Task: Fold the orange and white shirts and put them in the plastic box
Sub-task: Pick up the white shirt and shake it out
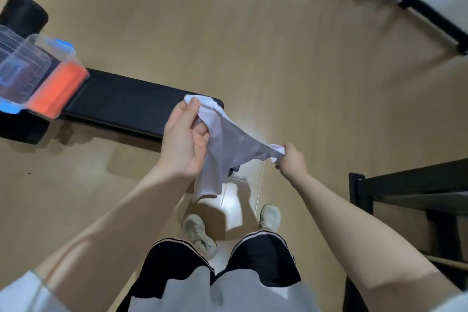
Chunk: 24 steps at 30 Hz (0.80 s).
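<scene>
The left hand [186,134] has its thumb and fingers pinched shut on one bunched end of the thin, soft white cotton shirt [222,149]; the right hand [291,159] is closed in a fist round the other end. Between them the cloth is drawn into a sagging band, and the rest hangs limp in loose creases in mid-air above the pale wooden floor [304,71], touching nothing else.

Further left, the clear, hard-walled plastic box with blue clips [33,68] stands on the end of a long black padded bench [121,106]. A flat, smooth block of bright orange fabric lies in it, which I take to be the folded orange shirt [59,91], though that corner is blurred and its folds cannot be made out.

So about half seems done: orange packed, white unfolded. It has yet to be spread, folded and carried to the box, well apart from the hands.
</scene>
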Motion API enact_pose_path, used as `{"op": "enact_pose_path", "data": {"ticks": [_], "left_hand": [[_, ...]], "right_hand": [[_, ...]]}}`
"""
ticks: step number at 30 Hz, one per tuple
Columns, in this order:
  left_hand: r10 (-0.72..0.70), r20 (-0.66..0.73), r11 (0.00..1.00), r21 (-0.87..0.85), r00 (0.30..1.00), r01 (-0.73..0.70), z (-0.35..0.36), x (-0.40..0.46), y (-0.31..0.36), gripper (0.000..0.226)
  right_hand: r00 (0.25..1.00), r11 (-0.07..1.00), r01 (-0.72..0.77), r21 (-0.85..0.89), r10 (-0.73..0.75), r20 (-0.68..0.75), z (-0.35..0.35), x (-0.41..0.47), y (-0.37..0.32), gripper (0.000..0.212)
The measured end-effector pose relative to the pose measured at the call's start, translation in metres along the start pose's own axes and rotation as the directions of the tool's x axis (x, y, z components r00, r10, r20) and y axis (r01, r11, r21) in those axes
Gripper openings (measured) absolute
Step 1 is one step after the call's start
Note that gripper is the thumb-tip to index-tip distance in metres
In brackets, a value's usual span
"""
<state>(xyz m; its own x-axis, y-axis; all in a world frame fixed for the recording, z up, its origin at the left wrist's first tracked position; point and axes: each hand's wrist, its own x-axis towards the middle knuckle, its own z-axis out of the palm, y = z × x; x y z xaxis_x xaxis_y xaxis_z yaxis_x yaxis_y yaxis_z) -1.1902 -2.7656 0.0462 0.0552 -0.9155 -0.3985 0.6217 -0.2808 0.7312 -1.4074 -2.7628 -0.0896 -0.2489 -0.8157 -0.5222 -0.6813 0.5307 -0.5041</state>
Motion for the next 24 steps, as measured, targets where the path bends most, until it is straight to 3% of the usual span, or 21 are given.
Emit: {"op": "enact_pose_path", "data": {"ticks": [5,9,16,21,24], "left_hand": [[-0.031,-0.268,0.999,-0.022,0.963,0.026,0.017,0.019,-0.030,0.016],[0.040,-0.395,0.999,0.045,0.918,-0.024,0.039,0.024,-0.055,0.010],[0.289,-0.555,0.952,0.249,0.780,-0.175,0.034,0.063,-0.059,0.007],[0.337,-0.685,0.937,0.309,0.646,-0.162,-0.008,0.107,-0.036,0.008],[0.333,-0.737,0.941,0.296,0.588,-0.162,-0.049,0.147,-0.021,0.009]], "right_hand": [[0.999,0.961,-0.035,0.275,0.026,0.034,-0.040,0.037,-0.005,0.026],[0.995,0.894,-0.027,0.448,-0.018,0.096,-0.078,0.074,-0.022,0.023],[0.932,0.882,0.121,0.456,-0.259,0.254,-0.107,0.135,-0.091,0.010],[0.848,0.914,0.224,0.339,-0.354,0.394,-0.071,0.173,-0.169,0.012],[0.815,0.915,0.214,0.342,-0.361,0.453,-0.035,0.202,-0.215,0.025]]}}
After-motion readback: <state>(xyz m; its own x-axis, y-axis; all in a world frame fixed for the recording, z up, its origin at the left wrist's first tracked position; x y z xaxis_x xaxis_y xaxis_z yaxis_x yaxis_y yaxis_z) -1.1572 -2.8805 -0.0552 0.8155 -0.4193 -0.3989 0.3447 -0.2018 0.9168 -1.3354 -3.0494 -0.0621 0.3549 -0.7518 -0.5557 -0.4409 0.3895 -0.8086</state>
